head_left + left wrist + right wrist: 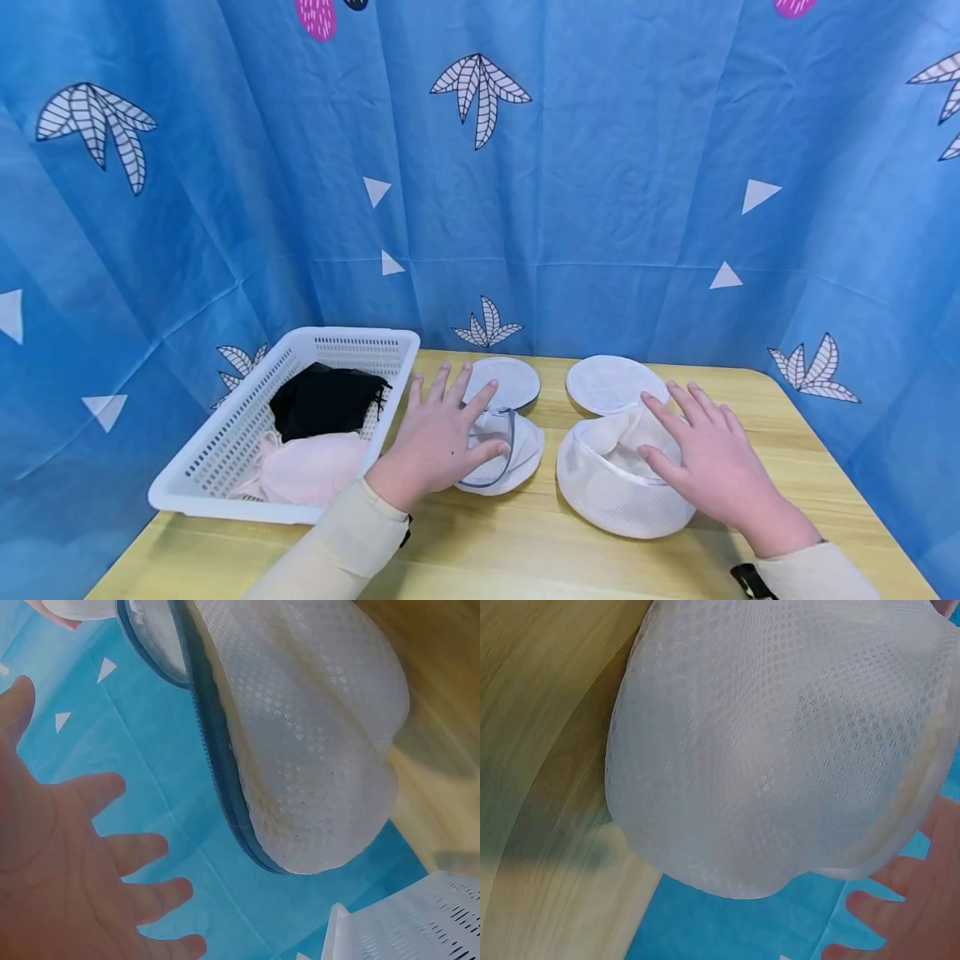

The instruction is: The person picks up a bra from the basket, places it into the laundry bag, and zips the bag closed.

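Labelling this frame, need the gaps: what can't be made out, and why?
Head: left part of the grey-trimmed mesh laundry bag, behind the left hand.
Head: right part of the white-trimmed mesh laundry bag, behind the right hand.
Head: cut of the black garment, lost in its own folds.
Left wrist: most of the white plastic basket, cut off by the right and lower edges.
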Tool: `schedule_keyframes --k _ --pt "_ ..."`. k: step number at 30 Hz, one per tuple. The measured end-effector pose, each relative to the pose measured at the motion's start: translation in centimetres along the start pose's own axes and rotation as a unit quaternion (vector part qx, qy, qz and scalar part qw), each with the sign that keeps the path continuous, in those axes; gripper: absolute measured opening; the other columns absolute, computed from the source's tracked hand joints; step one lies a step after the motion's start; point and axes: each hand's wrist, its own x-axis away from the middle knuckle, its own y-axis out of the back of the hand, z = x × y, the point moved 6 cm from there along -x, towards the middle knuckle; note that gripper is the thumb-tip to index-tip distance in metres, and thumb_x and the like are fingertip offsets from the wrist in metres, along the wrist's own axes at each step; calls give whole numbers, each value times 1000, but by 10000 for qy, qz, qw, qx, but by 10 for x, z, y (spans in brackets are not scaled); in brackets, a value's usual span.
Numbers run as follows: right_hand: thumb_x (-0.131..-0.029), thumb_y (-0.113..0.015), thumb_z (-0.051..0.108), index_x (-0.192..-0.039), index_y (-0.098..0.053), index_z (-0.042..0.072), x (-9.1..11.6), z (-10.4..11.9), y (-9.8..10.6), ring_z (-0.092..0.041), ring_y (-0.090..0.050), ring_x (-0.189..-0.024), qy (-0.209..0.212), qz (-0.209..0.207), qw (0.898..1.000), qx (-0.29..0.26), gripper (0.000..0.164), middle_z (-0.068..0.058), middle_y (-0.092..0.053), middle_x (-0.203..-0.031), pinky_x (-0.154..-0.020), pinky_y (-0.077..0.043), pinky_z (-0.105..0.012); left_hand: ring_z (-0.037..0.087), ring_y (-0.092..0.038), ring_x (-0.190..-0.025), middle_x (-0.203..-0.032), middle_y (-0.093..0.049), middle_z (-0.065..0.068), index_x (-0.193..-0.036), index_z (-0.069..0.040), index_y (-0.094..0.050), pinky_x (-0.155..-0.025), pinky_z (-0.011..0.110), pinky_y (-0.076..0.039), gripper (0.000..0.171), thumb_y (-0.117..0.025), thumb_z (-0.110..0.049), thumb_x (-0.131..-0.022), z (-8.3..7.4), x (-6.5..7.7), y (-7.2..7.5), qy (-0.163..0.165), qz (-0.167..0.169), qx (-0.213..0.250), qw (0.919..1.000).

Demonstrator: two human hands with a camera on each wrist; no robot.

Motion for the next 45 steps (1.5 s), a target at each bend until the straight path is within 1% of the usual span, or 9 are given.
schedule_keyframes --k 5,11,17,22,26,30,33,39,45 --pt "-97 -61 53 -151 -47 13 -1 -7 -2 -53 -30 -139 -132 64 9999 -70 68 -28 -36 -154 -104 -24 -74 41 -13 -151 -166 -20 13 -161 -33 -28 -114 69 -11 87 -30 -84 -91 -1 0 -1 1 142 -12 9999" --pt "-94 -69 43 -145 -52 5 -3 -19 -6 -57 -37 -132 -497 376 9975 -321 66 -34 -38 -149 -102 -29 -74 42 -14 -151 -166 -21 13 -159 -31 -33 -115 68 -9 84 -39 -80 -91 -2 2 0 -40 261 111 9996" --pt "-91 -72 37 -141 -51 -6 -5 -33 -11 -58 -49 -118 -916 651 9921 -551 69 -37 -48 -136 -89 -42 -71 41 -12 -151 -166 -19 12 -159 -31 -34 -116 67 -7 83 -41 -79 -91 -5 5 4 -85 382 131 9991" --pt "-86 -75 32 -137 -51 -10 -6 -48 -18 -50 -56 -106 -1359 1087 9821 -726 71 -33 -56 -122 -76 -48 -66 41 -12 -152 -166 -20 13 -159 -30 -35 -116 66 -7 82 -40 -78 -93 -6 9 8 -150 432 111 9989" --pt "-86 -75 32 -123 -59 -6 -6 -55 -24 -41 -61 -94 -1545 1417 9742 -838 55 -23 -64 -109 -70 -50 -58 41 -12 -151 -165 -22 13 -159 -30 -35 -116 66 -7 82 -37 -79 -93 -6 12 11 -143 574 94 9982" --pt "-90 -71 35 -114 -61 0 -7 -57 -26 -31 -61 -82 -1673 1606 9682 -934 44 -14 -66 -97 -64 -48 -51 44 -13 -151 -165 -23 13 -159 -28 -35 -116 65 -9 81 -40 -77 -94 -4 15 15 -68 768 176 9969" --pt "-95 -66 39 -114 -62 3 -7 -58 -27 -31 -62 -83 -1677 1575 9684 -962 41 -13 -67 -98 -65 -48 -51 45 -16 -150 -165 -24 13 -158 -27 -36 -117 63 -14 79 -45 -74 -95 -2 17 19 -14 887 243 9958" --pt "-98 -62 32 -97 -64 11 -7 -58 -30 -25 -58 -76 -1536 1289 9729 -1154 21 -6 -65 -88 -62 -45 -45 45 -25 -147 -162 -30 14 -156 -27 -40 -114 60 -27 75 -55 -66 -95 -1 29 33 -115 1030 396 9938" --pt "-98 -63 27 -103 -68 8 -8 -59 -31 -31 -63 -86 -1375 958 9763 -1372 20 -11 -69 -96 -70 -49 -52 44 -35 -143 -159 -36 12 -156 -25 -42 -110 59 -34 73 -56 -64 -95 4 37 58 -187 1102 136 9936"
